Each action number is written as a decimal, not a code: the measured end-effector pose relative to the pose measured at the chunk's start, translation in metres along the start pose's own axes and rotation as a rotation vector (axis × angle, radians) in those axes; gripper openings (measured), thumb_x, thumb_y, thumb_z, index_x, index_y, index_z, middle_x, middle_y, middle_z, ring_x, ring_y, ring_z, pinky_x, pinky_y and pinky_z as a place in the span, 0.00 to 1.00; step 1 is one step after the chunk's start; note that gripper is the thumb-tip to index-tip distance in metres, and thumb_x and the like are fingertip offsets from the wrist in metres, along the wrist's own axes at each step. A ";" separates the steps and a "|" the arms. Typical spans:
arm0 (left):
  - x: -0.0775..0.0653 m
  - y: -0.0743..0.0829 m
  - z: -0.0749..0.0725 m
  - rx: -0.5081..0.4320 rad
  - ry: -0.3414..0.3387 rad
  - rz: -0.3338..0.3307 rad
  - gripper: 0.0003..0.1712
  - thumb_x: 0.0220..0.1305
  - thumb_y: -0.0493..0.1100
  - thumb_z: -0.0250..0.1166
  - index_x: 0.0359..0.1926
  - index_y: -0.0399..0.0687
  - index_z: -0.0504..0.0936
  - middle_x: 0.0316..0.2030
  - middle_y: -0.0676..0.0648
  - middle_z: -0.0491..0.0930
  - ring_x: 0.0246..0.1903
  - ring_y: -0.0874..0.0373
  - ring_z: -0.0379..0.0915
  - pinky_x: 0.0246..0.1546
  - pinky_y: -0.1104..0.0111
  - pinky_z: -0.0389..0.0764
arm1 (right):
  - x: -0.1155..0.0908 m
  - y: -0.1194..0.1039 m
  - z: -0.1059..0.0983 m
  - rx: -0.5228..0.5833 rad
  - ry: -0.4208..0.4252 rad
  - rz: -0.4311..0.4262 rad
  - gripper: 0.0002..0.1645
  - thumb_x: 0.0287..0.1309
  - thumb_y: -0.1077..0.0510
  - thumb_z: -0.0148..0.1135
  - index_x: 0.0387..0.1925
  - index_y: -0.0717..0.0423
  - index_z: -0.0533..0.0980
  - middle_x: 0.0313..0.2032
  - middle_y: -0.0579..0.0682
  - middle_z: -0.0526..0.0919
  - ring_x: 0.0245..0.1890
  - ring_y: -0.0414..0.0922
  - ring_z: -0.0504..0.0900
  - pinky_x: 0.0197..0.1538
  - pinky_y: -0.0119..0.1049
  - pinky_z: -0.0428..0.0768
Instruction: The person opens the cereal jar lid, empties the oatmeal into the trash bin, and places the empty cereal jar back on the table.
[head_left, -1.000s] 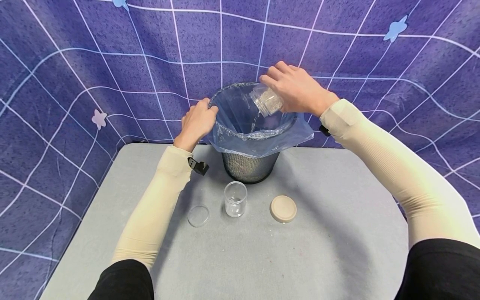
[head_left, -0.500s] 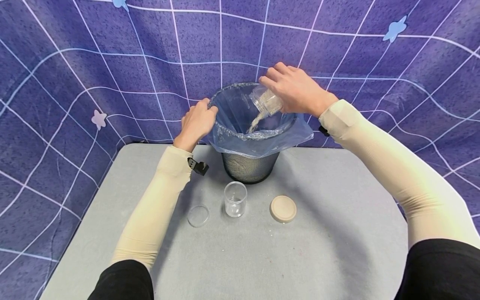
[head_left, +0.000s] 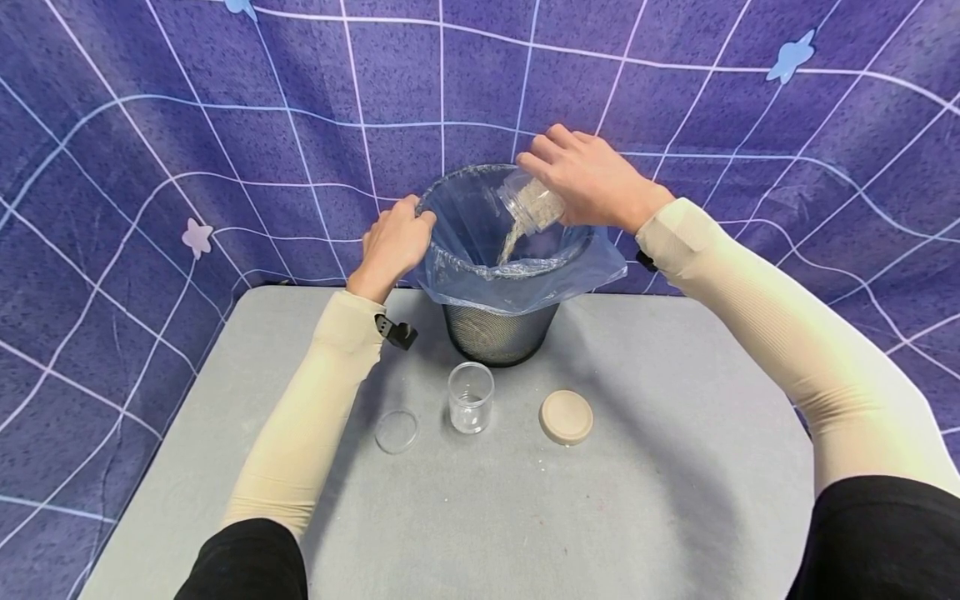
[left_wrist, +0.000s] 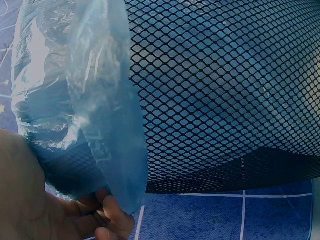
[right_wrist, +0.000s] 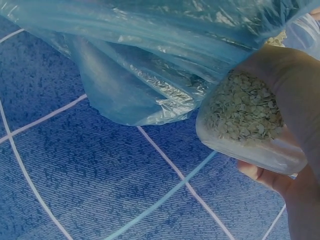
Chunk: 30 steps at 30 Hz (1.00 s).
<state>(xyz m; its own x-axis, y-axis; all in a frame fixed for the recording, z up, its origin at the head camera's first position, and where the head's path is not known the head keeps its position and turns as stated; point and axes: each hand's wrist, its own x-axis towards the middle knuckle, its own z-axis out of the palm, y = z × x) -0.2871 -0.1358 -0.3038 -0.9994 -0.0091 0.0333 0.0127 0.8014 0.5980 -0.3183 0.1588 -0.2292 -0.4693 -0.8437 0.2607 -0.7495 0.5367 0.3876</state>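
Observation:
My right hand (head_left: 592, 179) grips a clear jar (head_left: 531, 203) tipped mouth-down to the left over the bin. Pale oat-like flakes (right_wrist: 245, 107) fill part of the jar, and a stream of them falls into the blue bag (head_left: 517, 287). That bag lines a black wire-mesh bin (head_left: 498, 333), its edge folded over the rim. On the bin's left side, my left hand (head_left: 397, 242) holds the rim through the bag. In the left wrist view, curled fingers (left_wrist: 117, 215) lie at the bag's folded edge beside the mesh. The bottom of the bag is hidden.
In front of the bin stands a clear open jar (head_left: 471, 400). A clear round lid (head_left: 397, 432) lies to its left and a beige lid (head_left: 567, 417) to its right. Small crumbs dot the grey table (head_left: 480, 525). A purple patterned curtain (head_left: 337, 150) hangs behind.
The thin trickle from the jar has become a thicker stream of flakes into the bag. Both hands have stayed nearly in place.

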 end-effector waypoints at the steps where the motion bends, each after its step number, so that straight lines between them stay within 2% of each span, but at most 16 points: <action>1: 0.000 0.000 0.000 0.000 0.001 0.000 0.32 0.80 0.54 0.44 0.77 0.49 0.69 0.73 0.39 0.73 0.72 0.34 0.68 0.70 0.36 0.62 | 0.000 0.000 0.000 0.000 -0.001 0.000 0.48 0.33 0.66 0.82 0.61 0.66 0.71 0.53 0.66 0.78 0.55 0.66 0.75 0.53 0.59 0.82; 8: 0.000 0.000 -0.001 -0.003 -0.001 -0.001 0.33 0.80 0.54 0.44 0.79 0.49 0.68 0.74 0.39 0.72 0.73 0.34 0.67 0.70 0.36 0.62 | 0.002 -0.001 -0.001 -0.005 -0.008 0.004 0.49 0.34 0.67 0.81 0.63 0.65 0.72 0.54 0.67 0.78 0.56 0.66 0.75 0.54 0.59 0.82; 18: 0.000 0.000 -0.001 -0.004 -0.007 -0.006 0.35 0.80 0.54 0.44 0.82 0.50 0.65 0.76 0.40 0.70 0.74 0.34 0.65 0.71 0.36 0.61 | 0.003 -0.001 -0.003 -0.025 -0.043 0.001 0.56 0.33 0.64 0.87 0.69 0.63 0.72 0.55 0.66 0.78 0.57 0.65 0.75 0.57 0.59 0.81; 30: 0.000 0.001 -0.001 -0.007 -0.014 -0.021 0.37 0.80 0.55 0.44 0.84 0.50 0.60 0.79 0.40 0.66 0.76 0.35 0.62 0.73 0.37 0.59 | 0.003 -0.001 -0.002 -0.032 -0.041 -0.011 0.53 0.35 0.65 0.84 0.68 0.63 0.73 0.54 0.66 0.78 0.56 0.65 0.76 0.55 0.60 0.82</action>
<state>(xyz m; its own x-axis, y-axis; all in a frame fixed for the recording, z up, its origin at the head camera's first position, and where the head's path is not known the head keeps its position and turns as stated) -0.2872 -0.1351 -0.3024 -0.9998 -0.0176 0.0100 -0.0080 0.7969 0.6041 -0.3183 0.1558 -0.2266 -0.4802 -0.8491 0.2200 -0.7396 0.5268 0.4190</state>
